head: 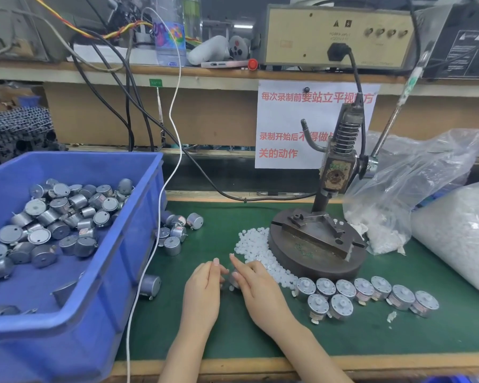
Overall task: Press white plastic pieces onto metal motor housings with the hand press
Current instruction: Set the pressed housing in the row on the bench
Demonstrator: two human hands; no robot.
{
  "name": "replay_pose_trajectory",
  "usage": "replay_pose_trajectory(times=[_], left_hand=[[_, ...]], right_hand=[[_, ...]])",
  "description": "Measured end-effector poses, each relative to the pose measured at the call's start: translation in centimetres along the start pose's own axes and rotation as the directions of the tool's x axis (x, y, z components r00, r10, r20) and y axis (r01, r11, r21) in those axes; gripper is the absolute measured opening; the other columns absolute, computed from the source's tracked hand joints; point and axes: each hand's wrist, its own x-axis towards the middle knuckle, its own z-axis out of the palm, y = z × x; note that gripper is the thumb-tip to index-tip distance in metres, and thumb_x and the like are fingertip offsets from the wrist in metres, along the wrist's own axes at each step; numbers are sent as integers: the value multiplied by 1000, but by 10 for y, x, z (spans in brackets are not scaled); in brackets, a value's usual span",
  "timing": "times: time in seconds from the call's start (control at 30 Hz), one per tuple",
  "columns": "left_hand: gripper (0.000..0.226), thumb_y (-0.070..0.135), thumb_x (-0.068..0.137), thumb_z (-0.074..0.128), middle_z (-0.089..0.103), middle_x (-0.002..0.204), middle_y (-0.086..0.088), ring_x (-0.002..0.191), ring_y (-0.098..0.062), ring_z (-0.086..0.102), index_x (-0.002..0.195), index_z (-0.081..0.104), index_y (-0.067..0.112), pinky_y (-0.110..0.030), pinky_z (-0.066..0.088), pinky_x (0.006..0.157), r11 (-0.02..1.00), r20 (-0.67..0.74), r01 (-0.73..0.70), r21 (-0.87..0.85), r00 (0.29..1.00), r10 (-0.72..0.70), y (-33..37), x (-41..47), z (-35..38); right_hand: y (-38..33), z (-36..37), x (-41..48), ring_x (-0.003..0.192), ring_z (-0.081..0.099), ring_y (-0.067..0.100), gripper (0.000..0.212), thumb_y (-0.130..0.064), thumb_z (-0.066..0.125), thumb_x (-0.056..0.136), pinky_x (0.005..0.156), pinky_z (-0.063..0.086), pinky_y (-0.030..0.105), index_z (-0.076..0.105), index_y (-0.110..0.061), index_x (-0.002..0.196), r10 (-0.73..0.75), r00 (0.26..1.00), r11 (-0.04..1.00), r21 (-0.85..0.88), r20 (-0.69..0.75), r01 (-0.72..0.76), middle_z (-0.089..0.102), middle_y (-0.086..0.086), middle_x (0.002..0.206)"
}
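My left hand (203,288) and my right hand (256,286) meet on the green mat (233,335), and between their fingertips sits a small metal motor housing (232,280), mostly hidden. A heap of white plastic pieces (256,248) lies just beyond the hands, against the base of the hand press (317,244). The press lever (393,117) points up to the right. Two rows of motor housings (368,295) with white pieces on top stand to the right of my right hand.
A blue bin (75,305) with several loose motor housings fills the left. More housings (174,230) lie on the mat beside it. A white cable (161,205) hangs across the bin's right edge. Plastic bags of white pieces (454,230) crowd the right.
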Motion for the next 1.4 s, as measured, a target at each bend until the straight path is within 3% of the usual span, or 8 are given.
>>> replay_pose_trajectory(times=[0.4, 0.6, 0.77, 0.93, 1.03, 1.2, 1.3, 1.4], left_hand=[[37, 19, 98, 40, 59, 71, 4, 60, 4, 52, 68, 61, 19, -10, 39, 59, 1000, 1, -1, 6, 1000, 1, 3, 0, 0], [33, 17, 98, 40, 64, 79, -5, 75, -15, 58, 76, 64, 11, -27, 44, 70, 1000, 12, -6, -5, 1000, 6, 3, -1, 1], [33, 17, 98, 41, 60, 77, -9, 73, -14, 52, 73, 59, 6, -25, 37, 66, 999, 11, -27, 41, 1000, 27, 4, -2, 1], [35, 17, 98, 41, 57, 76, -10, 70, -15, 51, 68, 56, 9, -26, 35, 64, 998, -2, -10, 65, 1000, 10, 4, -2, 1], [29, 13, 97, 44, 58, 80, -11, 76, -19, 54, 75, 61, 2, -28, 40, 71, 998, 30, -42, 44, 999, 41, 4, -2, 0], [22, 12, 94, 48, 64, 74, 4, 74, -9, 56, 80, 63, 17, -19, 43, 73, 997, 181, -43, -71, 982, 56, 10, -5, -1], [17, 11, 92, 52, 67, 87, 10, 86, -5, 61, 92, 64, 23, -18, 44, 80, 995, 259, -34, -93, 964, 57, 12, -6, -1], [20, 13, 87, 61, 66, 95, 18, 87, 8, 60, 99, 59, 30, -6, 40, 72, 995, 286, -80, -53, 954, 92, 12, -7, -1]], right_hand=[[-6, 0, -2, 97, 53, 22, 47, -31, 30, 101, 83, 40, 28, 20, -31, 147, -25, 997, 982, -186, 79, 40, 39, 5, 121], [-12, -2, -1, 86, 53, 28, 47, -31, 27, 102, 75, 42, 32, 17, -30, 148, -28, 989, 952, -297, 144, 70, 35, 8, 119], [-13, -4, 0, 68, 40, 24, 46, -33, 27, 102, 61, 32, 29, 18, -29, 147, -53, 982, 920, -373, 181, 118, 34, 9, 112], [-12, 0, 0, 70, 39, 24, 47, -35, 26, 101, 57, 33, 31, 15, -31, 147, -51, 978, 900, -415, 201, 132, 35, 9, 113], [-7, 2, 0, 85, 53, 27, 47, -40, 25, 101, 66, 38, 31, 17, -34, 147, 4, 990, 938, -343, 142, 46, 36, 4, 116], [-3, -1, -1, 101, 54, 23, 41, -32, 29, 101, 80, 42, 31, 31, -26, 142, 8, 998, 999, -45, 58, -5, 42, 1, 119], [-2, -4, 0, 105, 50, 13, 35, -26, 30, 102, 86, 34, 15, 44, -22, 133, 48, 999, 987, 152, -21, -44, 50, 1, 114], [-2, -7, 1, 108, 48, 7, 32, -23, 33, 101, 87, 29, 7, 51, -22, 127, 96, 994, 961, 266, -52, -79, 55, -5, 113]])
